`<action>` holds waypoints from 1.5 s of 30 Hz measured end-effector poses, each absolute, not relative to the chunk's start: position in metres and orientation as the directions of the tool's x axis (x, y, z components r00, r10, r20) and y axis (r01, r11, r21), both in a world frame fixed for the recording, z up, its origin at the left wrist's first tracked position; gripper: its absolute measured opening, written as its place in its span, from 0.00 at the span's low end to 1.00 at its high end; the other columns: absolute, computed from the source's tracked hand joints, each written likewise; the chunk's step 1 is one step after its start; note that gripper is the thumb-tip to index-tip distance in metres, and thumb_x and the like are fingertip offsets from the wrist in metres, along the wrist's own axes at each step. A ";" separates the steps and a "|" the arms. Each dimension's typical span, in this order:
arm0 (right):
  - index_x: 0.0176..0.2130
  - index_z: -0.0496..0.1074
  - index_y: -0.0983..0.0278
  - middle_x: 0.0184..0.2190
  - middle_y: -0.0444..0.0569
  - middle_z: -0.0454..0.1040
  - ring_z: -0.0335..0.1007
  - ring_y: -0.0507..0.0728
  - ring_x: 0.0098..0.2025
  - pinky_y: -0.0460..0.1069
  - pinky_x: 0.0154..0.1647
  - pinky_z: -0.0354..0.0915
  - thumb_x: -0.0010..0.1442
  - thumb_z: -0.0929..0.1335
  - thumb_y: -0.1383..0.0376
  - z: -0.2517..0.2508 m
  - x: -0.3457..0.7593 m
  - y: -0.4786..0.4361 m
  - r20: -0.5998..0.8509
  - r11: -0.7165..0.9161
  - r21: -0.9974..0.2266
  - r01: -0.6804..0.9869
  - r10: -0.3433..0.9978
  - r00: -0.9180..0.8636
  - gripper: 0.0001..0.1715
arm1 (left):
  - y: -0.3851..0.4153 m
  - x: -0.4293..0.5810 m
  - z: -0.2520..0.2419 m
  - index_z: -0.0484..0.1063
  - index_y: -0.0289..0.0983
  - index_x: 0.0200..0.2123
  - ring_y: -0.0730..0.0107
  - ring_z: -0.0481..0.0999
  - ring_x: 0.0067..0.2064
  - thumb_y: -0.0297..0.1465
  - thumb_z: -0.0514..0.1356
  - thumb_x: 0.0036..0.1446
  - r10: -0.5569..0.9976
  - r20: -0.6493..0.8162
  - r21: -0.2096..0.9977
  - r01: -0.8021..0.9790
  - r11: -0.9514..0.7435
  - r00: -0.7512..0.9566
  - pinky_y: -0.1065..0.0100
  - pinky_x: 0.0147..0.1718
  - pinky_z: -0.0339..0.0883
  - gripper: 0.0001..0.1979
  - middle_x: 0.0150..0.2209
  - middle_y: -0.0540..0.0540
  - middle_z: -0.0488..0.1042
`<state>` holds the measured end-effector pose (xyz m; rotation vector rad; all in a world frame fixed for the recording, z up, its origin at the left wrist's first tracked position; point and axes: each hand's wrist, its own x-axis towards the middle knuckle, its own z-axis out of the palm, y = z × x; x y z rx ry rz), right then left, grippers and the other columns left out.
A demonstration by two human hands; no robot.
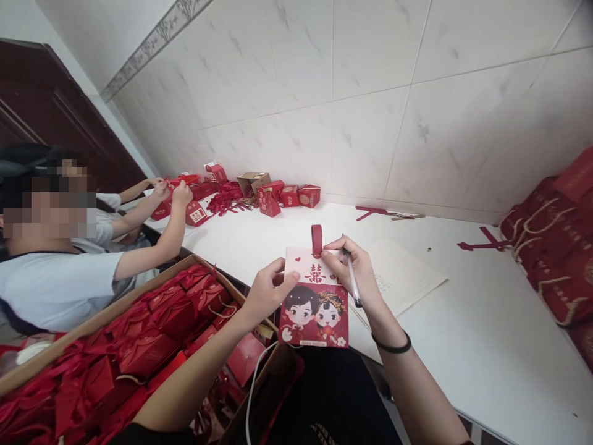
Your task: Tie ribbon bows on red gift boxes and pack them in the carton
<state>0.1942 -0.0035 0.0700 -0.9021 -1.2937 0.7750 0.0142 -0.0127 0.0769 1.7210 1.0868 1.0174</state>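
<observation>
A pink and red wedding favour box, printed with a cartoon couple and a red character, is held up at the near table edge. From its top stands a red loop handle. My left hand grips the box's left side, thumb across the front. At the top right, my right hand has its fingers closed at the base of the loop. A pen is also tucked in that hand, pointing down. Whether the box is folded out or flat I cannot tell.
A large carton of red boxes stands to my left. On the white table lie a paper sheet, red strips and small red boxes. Red bags pile at right. A co-worker's hands handle red ribbon.
</observation>
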 end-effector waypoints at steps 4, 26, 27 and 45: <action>0.29 0.71 0.62 0.19 0.41 0.64 0.57 0.50 0.18 0.44 0.18 0.57 0.52 0.69 0.56 0.091 0.191 -0.012 0.496 0.496 -0.868 0.014 0.866 0.069 0.11 | -0.041 0.014 0.102 0.70 0.33 0.36 0.66 0.76 0.29 0.42 0.61 0.50 0.970 0.161 0.951 0.233 -0.202 0.181 0.71 0.25 0.70 0.17 0.32 0.45 0.77; 0.31 0.71 0.64 0.22 0.49 0.74 0.73 0.58 0.22 0.50 0.26 0.74 0.55 0.64 0.39 0.037 0.186 -0.048 0.066 -0.018 -0.971 -0.240 0.940 -0.336 0.30 | -0.046 -0.021 0.084 0.75 0.30 0.34 0.68 0.76 0.28 0.39 0.63 0.47 0.956 -0.203 0.979 -0.065 0.193 -0.212 0.70 0.27 0.69 0.17 0.31 0.42 0.79; 0.30 0.70 0.64 0.22 0.48 0.73 0.73 0.58 0.22 0.50 0.25 0.73 0.55 0.64 0.40 0.034 0.186 -0.048 0.045 -0.032 -0.979 -0.200 0.928 -0.370 0.29 | -0.051 -0.023 0.082 0.74 0.31 0.35 0.68 0.76 0.27 0.40 0.64 0.47 0.957 -0.155 0.988 -0.012 0.157 -0.245 0.70 0.26 0.69 0.17 0.31 0.43 0.79; 0.42 0.71 0.69 0.19 0.48 0.71 0.70 0.56 0.22 0.47 0.24 0.71 0.54 0.63 0.40 0.022 0.134 -0.040 -0.197 -0.248 -0.969 -0.003 0.778 -0.597 0.36 | -0.087 -0.087 0.064 0.69 0.32 0.35 0.78 0.66 0.18 0.39 0.62 0.48 0.892 -0.317 0.946 -0.170 0.274 -0.323 0.78 0.15 0.56 0.16 0.20 0.52 0.69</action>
